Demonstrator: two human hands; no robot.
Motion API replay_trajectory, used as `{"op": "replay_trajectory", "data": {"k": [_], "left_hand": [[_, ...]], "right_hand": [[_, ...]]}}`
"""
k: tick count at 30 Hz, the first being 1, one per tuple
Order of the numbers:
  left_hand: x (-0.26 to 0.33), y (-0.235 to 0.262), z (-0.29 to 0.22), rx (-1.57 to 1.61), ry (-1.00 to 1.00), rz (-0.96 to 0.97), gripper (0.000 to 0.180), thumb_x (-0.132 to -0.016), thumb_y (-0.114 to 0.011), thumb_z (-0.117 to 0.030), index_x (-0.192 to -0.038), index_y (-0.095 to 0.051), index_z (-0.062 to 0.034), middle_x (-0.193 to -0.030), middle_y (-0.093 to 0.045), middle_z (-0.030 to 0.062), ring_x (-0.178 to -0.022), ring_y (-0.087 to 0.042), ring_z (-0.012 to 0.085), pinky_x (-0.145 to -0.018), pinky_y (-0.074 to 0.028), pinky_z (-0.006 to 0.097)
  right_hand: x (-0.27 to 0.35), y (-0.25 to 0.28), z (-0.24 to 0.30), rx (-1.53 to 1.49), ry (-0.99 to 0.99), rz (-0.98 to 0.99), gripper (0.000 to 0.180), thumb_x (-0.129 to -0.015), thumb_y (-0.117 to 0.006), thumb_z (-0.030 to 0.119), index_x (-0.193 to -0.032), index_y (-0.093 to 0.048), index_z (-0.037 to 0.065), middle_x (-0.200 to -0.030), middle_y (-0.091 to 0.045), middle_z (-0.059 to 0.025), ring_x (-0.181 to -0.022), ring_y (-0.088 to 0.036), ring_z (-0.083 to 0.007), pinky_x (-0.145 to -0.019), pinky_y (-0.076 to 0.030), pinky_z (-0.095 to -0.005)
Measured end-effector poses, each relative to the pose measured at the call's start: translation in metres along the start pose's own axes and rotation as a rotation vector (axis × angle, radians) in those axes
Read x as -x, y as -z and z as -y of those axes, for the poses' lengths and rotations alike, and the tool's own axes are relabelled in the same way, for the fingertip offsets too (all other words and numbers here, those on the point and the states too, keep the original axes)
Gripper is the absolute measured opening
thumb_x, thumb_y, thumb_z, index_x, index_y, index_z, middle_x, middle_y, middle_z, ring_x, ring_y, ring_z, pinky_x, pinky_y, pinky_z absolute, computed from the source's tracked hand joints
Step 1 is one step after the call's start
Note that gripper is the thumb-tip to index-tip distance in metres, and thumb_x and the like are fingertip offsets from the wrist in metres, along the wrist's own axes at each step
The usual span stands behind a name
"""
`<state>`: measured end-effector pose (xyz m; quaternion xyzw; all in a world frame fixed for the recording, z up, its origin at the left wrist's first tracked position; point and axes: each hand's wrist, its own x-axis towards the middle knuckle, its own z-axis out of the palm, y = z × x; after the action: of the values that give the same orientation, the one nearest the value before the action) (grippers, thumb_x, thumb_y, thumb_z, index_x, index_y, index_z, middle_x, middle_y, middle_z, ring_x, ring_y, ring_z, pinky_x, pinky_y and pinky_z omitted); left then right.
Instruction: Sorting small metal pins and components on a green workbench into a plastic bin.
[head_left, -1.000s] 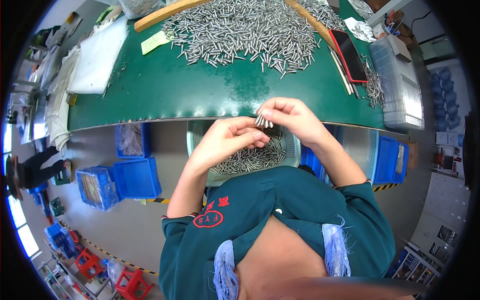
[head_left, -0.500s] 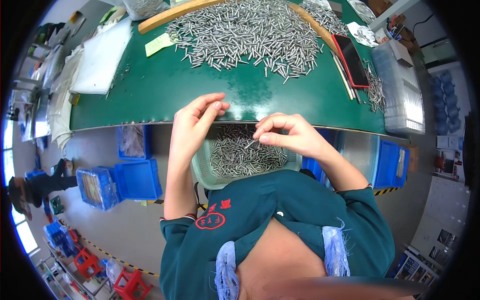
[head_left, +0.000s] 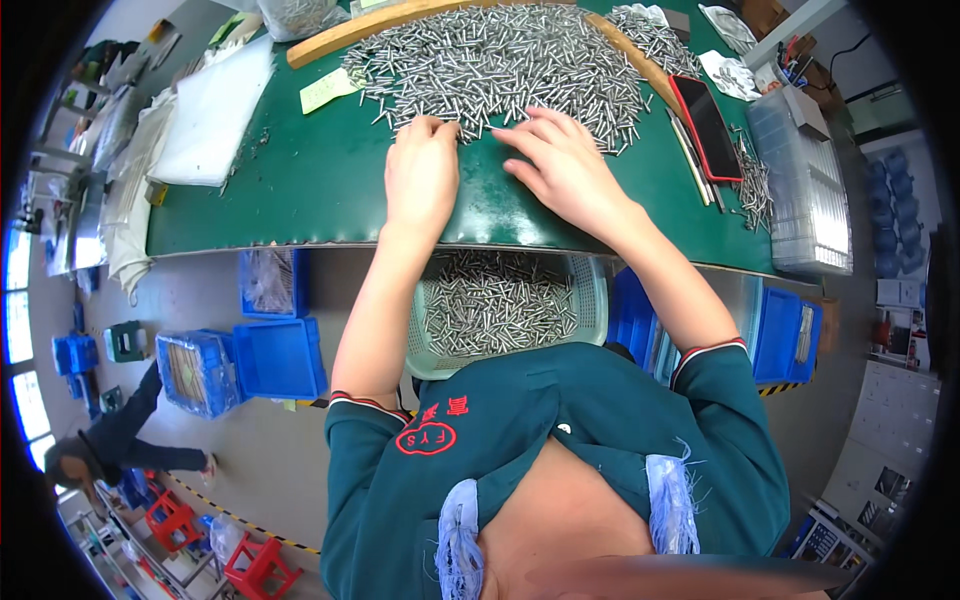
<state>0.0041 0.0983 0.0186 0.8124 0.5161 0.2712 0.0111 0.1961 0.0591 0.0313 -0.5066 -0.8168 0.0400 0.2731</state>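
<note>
A broad heap of small silvery metal pins (head_left: 500, 65) lies on the green tabletop (head_left: 300, 195). At the heap's near edge my left hand (head_left: 423, 180) is closed, fingers bent down and together; what is under its fingertips is hidden. My right hand (head_left: 565, 165) reaches to the same edge a little to the right, its fingers spread and the thumb apart, with nothing seen in it. Below the table's front edge, at my lap, a pale green plastic basket (head_left: 415, 345) holds many more such pins.
Wooden bars (head_left: 350, 35) border the heap. A red-edged phone (head_left: 708, 130), pens and loose pins lie to its right, beside clear plastic boxes (head_left: 800, 190). White sheets (head_left: 215, 120) and a yellow-green note (head_left: 328, 90) lie left. Blue crates (head_left: 275, 360) stand below; a person (head_left: 120, 435) is far left.
Both hands have moved forward from above the basket to the heap's near edge. My right hand's pinched fingers have spread. The person at far left has moved nearer the lower edge.
</note>
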Motion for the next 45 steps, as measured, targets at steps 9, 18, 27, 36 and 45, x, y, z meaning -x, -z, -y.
{"op": "replay_trajectory", "data": {"k": [9, 18, 27, 36, 45], "left_hand": [[0.037, 0.011, -0.029, 0.111, -0.194, 0.058, 0.025, -0.084, -0.061, -0.005, -0.108, -0.066, -0.0058, -0.108, -0.062, 0.0056, -0.096, -0.059, 0.0251, -0.082, -0.045, 0.038], [0.050, 0.024, -0.032, 0.114, -0.152, 0.061, 0.023, -0.083, -0.066, -0.009, -0.106, -0.067, -0.0104, -0.101, -0.062, 0.0020, -0.091, -0.057, 0.0217, -0.078, -0.042, 0.035], [0.047, 0.022, -0.036, 0.119, -0.181, 0.076, 0.015, -0.082, -0.067, -0.012, -0.098, -0.066, -0.0123, -0.094, -0.061, -0.0001, -0.090, -0.055, 0.0203, -0.079, -0.040, 0.036], [0.028, 0.014, -0.036, 0.158, -0.196, 0.086, 0.013, -0.086, -0.064, -0.016, -0.098, -0.065, -0.0127, -0.088, -0.062, 0.0009, -0.085, -0.057, 0.0221, -0.077, -0.039, 0.037], [0.007, 0.004, -0.031, 0.002, -0.178, 0.143, 0.010, -0.085, -0.064, -0.018, -0.094, -0.067, -0.0144, -0.088, -0.061, 0.0015, -0.088, -0.057, 0.0228, -0.077, -0.041, 0.037]], "right_hand": [[0.015, 0.009, 0.014, 0.105, 0.050, 0.009, 0.021, -0.080, -0.071, 0.020, -0.099, -0.071, 0.011, -0.107, -0.058, -0.0085, -0.128, -0.042, -0.0325, -0.111, -0.026, -0.0542], [0.042, 0.014, 0.020, 0.031, -0.021, 0.006, 0.025, -0.078, -0.073, 0.022, -0.100, -0.067, 0.011, -0.102, -0.059, -0.0045, -0.123, -0.047, -0.0263, -0.109, -0.027, -0.0555], [0.038, 0.010, 0.021, 0.046, 0.010, -0.027, 0.020, -0.078, -0.074, 0.022, -0.095, -0.068, 0.013, -0.095, -0.061, -0.0028, -0.116, -0.052, -0.0234, -0.108, -0.027, -0.0562], [0.036, 0.010, 0.010, 0.098, -0.001, -0.072, 0.017, -0.078, -0.073, 0.025, -0.092, -0.070, 0.016, -0.089, -0.061, -0.0016, -0.112, -0.054, -0.0209, -0.108, -0.026, -0.0579], [0.036, 0.010, 0.004, 0.166, 0.005, -0.076, 0.013, -0.079, -0.072, 0.028, -0.090, -0.072, 0.021, -0.090, -0.061, -0.0001, -0.112, -0.053, -0.0196, -0.108, -0.023, -0.0618]]}}
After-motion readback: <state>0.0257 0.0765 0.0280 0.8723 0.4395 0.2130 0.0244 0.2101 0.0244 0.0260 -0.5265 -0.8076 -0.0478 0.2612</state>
